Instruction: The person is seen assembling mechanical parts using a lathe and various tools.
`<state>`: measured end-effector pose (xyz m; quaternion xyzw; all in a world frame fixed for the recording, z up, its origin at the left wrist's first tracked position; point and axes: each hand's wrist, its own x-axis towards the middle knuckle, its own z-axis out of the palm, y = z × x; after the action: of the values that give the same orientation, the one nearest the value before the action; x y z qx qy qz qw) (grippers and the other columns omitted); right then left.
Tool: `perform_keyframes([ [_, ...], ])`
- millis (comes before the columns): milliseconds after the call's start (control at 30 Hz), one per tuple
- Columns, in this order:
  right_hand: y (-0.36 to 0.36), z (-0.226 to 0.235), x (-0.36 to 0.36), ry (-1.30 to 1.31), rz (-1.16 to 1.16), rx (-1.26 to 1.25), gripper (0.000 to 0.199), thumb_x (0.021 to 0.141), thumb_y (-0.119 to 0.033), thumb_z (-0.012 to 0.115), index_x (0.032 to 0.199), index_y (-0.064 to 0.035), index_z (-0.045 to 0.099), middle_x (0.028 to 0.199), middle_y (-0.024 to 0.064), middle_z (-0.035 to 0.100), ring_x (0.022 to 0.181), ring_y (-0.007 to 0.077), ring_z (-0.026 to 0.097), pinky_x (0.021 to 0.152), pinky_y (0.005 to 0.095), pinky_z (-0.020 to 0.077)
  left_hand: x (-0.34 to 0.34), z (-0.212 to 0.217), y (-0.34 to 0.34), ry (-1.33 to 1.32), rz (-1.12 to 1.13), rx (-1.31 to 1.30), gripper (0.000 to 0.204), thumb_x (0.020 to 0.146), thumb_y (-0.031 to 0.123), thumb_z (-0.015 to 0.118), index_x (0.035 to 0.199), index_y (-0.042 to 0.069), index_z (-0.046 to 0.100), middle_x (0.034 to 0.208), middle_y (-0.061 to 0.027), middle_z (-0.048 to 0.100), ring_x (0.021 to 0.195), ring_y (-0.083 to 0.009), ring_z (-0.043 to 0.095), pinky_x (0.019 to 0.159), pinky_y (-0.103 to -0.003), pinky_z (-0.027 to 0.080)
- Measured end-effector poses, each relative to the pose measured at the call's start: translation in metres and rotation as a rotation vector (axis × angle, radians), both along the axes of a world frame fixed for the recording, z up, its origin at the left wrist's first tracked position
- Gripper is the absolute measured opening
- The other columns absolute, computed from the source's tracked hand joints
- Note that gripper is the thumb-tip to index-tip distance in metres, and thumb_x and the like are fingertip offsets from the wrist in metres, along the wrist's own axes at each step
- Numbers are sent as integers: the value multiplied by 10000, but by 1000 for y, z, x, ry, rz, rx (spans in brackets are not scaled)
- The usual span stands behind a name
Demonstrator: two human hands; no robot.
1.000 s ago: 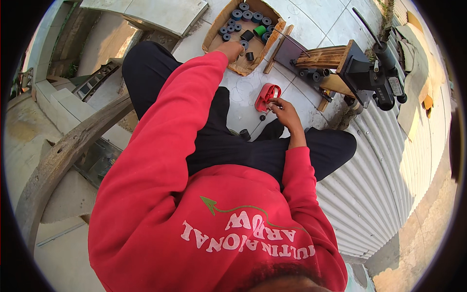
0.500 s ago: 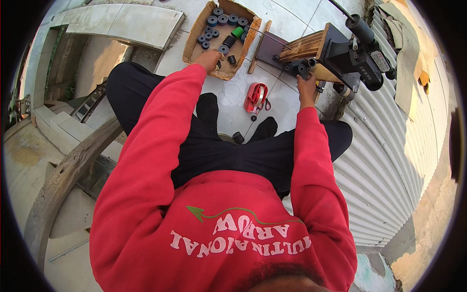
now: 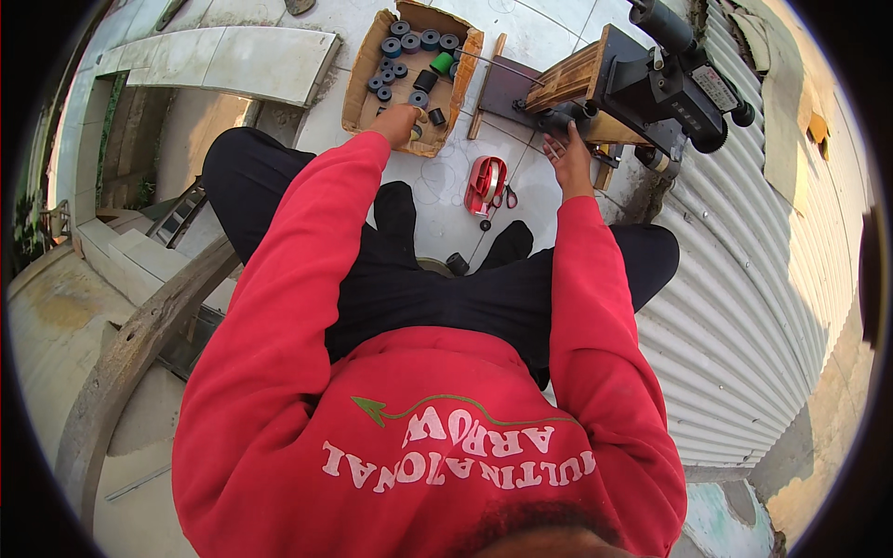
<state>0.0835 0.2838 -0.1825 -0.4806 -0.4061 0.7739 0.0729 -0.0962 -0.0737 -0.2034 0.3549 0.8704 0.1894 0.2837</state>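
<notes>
My left hand reaches over the near wall of a shallow cardboard box. Its fingers look curled, and what they hold, if anything, is hidden. Close to its fingertips lie a dark grey roll and a small black cylinder. My right hand is open, palm up with fingers spread, just below a black machine with a wooden block. Its fingertips are close to a dark cylindrical part at the machine's near end; whether they touch is unclear.
Several dark rolls and a green roll lie in the box. A red tape dispenser and scissors rest on the tiles between my hands. A small black cylinder sits by my feet. Corrugated sheeting lies at right.
My right hand has let go of the dark cylindrical part at the machine and opened, dropping slightly nearer to me. My left hand stays at the box, shifted a little.
</notes>
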Motion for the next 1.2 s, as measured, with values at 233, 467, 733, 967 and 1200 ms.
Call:
perform_keyframes([
  [233, -3, 13, 23, -58, 38, -39, 547, 1000, -479, 699, 1371, -114, 531, 1210, 127, 676, 1044, 284, 700, 861, 416, 552, 9, 4, 12, 46, 16, -90, 427, 916, -26, 601, 1295, 133, 717, 1175, -204, 738, 1118, -378, 705, 956, -474, 559],
  [467, -7, 25, 30, -58, 39, -6, 514, 998, -451, 711, 1351, -107, 566, 1224, 123, 680, 1045, 270, 700, 861, 411, 549, -14, 19, 3, 66, 72, -85, 460, 850, -70, 602, 1268, 79, 724, 1177, -236, 733, 1134, -383, 701, 940, -451, 572],
  [733, -19, 43, 30, -19, 159, 105, 460, 949, -370, 782, 1294, -113, 620, 1248, 68, 699, 1126, 238, 690, 915, 383, 519, -89, 168, -12, 160, -18, -212, 493, 908, 2, 655, 1390, 108, 646, 1275, -209, 704, 1192, -372, 676, 993, -445, 550],
  [967, -39, 47, 38, -41, 216, 102, 421, 993, -347, 713, 1342, -137, 608, 1236, 46, 699, 1087, 227, 713, 910, 374, 532, 7, 271, -49, 191, -20, 69, 394, 983, 158, 696, 1334, -1, 615, 1236, -234, 664, 1173, -405, 640, 959, -451, 529],
  [1200, -49, 92, 31, 100, 329, 96, 441, 993, -376, 722, 1339, -121, 624, 1162, 54, 724, 1063, 213, 719, 894, 359, 542, 60, 221, -51, 300, -112, -307, 388, 844, 18, 680, 1232, 25, 686, 1061, -224, 740, 1030, -409, 713, 874, -512, 558],
])
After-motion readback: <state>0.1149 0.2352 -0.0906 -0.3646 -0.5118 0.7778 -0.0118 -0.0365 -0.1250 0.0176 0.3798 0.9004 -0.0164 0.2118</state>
